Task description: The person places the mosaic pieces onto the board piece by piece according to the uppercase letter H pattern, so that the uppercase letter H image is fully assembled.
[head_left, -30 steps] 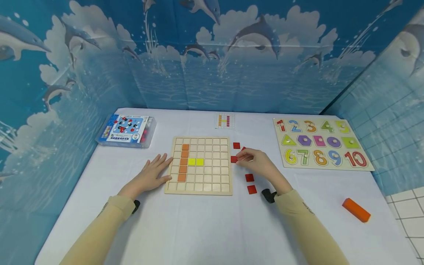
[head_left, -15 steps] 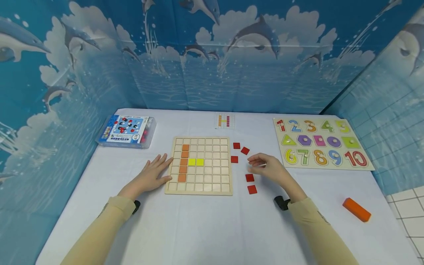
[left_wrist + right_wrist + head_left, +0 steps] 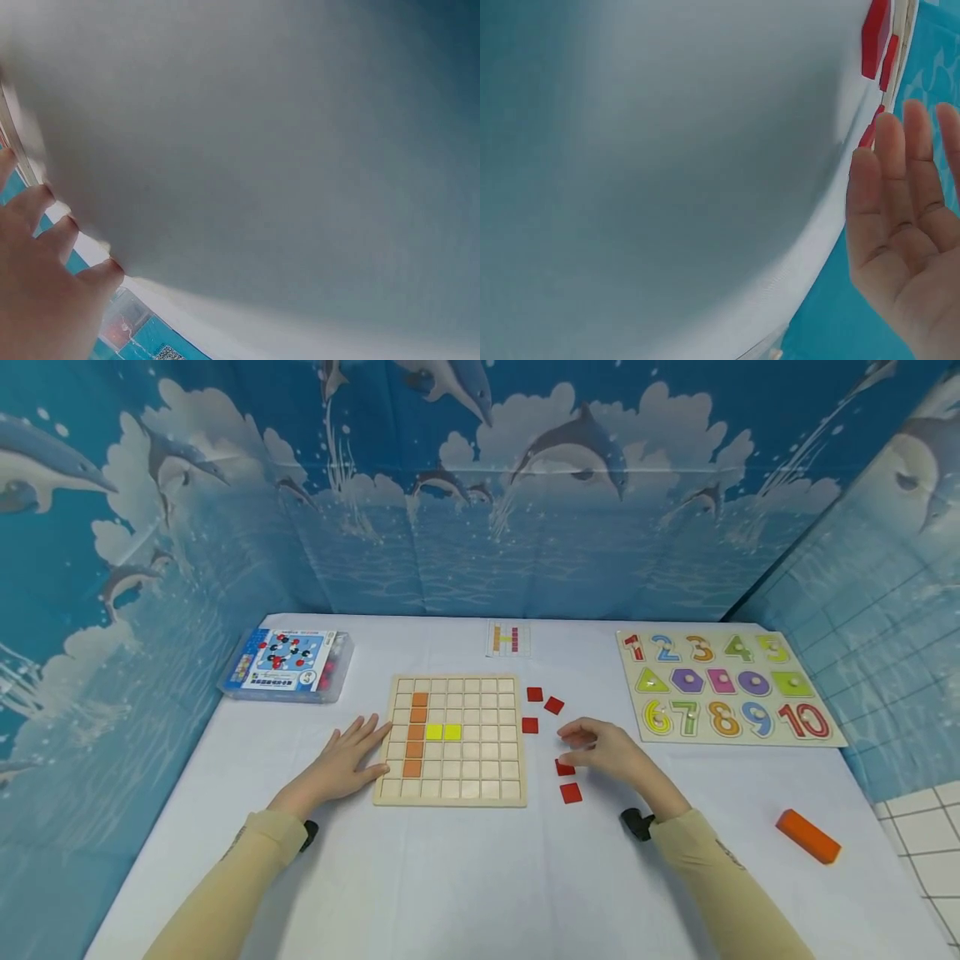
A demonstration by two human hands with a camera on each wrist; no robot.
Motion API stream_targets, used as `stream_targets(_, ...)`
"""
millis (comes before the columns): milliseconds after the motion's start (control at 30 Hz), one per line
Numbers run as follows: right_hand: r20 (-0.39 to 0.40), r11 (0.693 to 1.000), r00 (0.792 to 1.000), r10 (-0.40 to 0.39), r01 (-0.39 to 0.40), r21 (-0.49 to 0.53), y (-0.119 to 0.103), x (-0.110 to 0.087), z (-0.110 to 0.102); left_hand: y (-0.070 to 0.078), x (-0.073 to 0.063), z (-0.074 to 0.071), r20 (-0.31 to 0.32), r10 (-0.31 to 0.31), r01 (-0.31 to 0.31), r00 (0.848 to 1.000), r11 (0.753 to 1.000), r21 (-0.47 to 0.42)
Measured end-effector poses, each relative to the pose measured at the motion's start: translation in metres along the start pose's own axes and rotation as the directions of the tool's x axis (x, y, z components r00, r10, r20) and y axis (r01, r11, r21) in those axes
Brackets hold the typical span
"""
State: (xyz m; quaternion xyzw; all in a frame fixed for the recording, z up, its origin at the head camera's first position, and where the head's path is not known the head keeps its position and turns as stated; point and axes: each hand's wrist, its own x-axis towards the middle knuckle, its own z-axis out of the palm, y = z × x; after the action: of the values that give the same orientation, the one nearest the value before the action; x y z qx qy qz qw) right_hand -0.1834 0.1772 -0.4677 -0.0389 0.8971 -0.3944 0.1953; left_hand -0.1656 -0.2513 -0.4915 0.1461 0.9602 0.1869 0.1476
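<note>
My left hand [image 3: 343,762] lies flat with fingers spread, its fingertips at the left edge of a wooden grid board [image 3: 491,799]. On the board stand a column of several orange tiles [image 3: 416,732] and two yellow tiles [image 3: 443,732] side by side. Right of the board, my right hand [image 3: 607,750] hovers with relaxed fingers and nothing in them; its thumb overlaps a red tile [image 3: 564,769] in the head view. Another red tile [image 3: 571,793] lies just nearer, and three more red tiles [image 3: 530,725] lie beside the board's upper right edge. In the right wrist view the fingers [image 3: 889,150] are extended.
A small pattern card [image 3: 509,639] lies behind the board. At the back left is a clear plastic box [image 3: 288,665] with a molecule picture. A number and shape puzzle board [image 3: 720,687] lies at the back right, and an orange block [image 3: 807,836] at the right.
My right hand has drawn back to the right from the upper red tiles, uncovering them, then settled slightly lower over a nearer red tile. The left hand stays in place.
</note>
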Motion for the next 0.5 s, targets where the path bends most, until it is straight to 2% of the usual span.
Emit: stream_targets(500, 0.040, 0.993, 0.999, 0.022, -0.017, -0.113, -0.0008, -0.0017, 0.0064, 0.0026, -0.0015, -0.0005, -0.002, -0.007, 0.007, 1.000, 1.000, 0.004)
